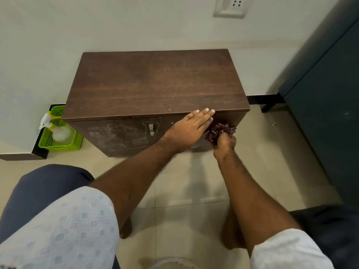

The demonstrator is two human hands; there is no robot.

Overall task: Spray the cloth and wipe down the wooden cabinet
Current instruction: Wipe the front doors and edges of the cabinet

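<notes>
Against white wall (136, 22), dusty wooden cabinet (155, 82)

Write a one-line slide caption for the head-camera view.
Left hand flat against the wooden cabinet, right hand pressing a bunched maroon cloth to its front; spray bottle sits in a green basket.

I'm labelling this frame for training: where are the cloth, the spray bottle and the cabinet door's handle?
cloth (220, 131): head view, on the bunched maroon fabric's middle.
spray bottle (61, 133): head view, on its round translucent body.
handle (151, 129): head view, on the metal pull's middle.
</notes>
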